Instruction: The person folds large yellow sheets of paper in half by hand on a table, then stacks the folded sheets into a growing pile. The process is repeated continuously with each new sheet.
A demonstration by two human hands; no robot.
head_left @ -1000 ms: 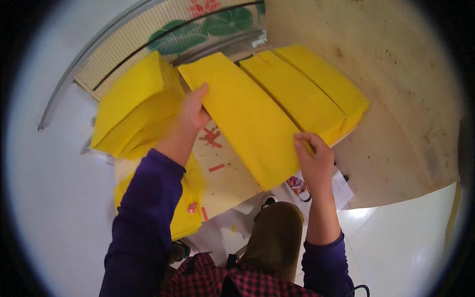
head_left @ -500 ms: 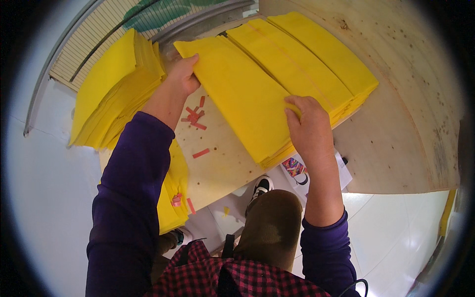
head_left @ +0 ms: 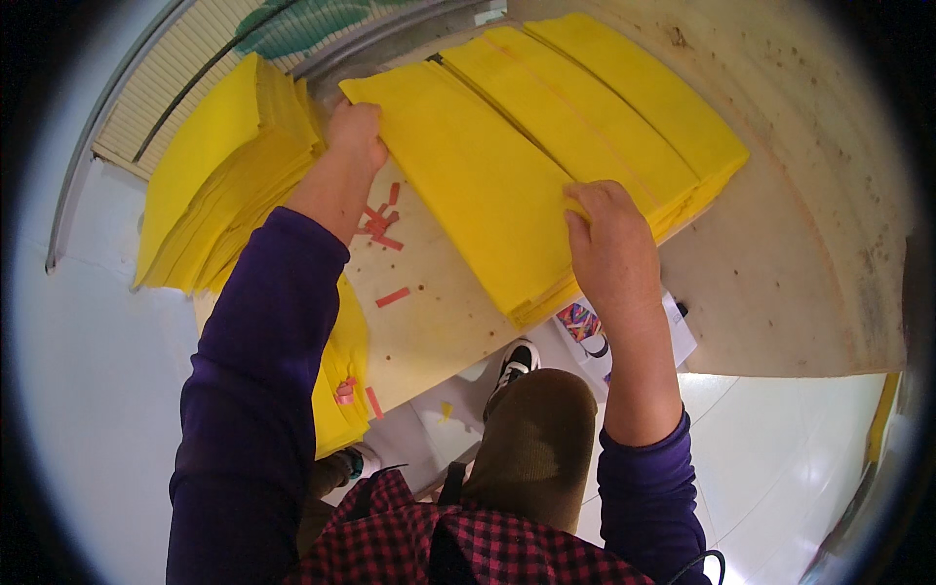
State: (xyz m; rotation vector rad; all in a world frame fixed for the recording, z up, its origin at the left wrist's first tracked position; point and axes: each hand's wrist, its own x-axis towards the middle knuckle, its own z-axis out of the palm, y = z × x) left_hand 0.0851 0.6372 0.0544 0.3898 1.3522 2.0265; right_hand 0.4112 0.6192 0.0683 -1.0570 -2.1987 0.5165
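Yellow fabric pieces lie on a wooden table in three stacks side by side, and both my hands are at the nearest yellow fabric stack (head_left: 468,185). My left hand (head_left: 357,136) is closed around its far left edge, with some fingertips hidden by the cloth. At its near right side my right hand (head_left: 614,239) is closed, thumb and curled fingers at the edge of the cloth. The middle yellow stack (head_left: 575,117), crossed by a thin pinkish line, and the far yellow stack (head_left: 639,93) lie beyond.
Several red strips (head_left: 380,226) are scattered on the wooden table (head_left: 429,331). A tall, leaning yellow pile (head_left: 200,156) stands at the left, with more yellow cloth (head_left: 341,390) hanging nearer me. Below the table edge is a white printed box (head_left: 595,341).
My left hand has shifted slightly left along the cloth edge, and its thumb no longer shows on top. My right hand stays at almost the same spot.
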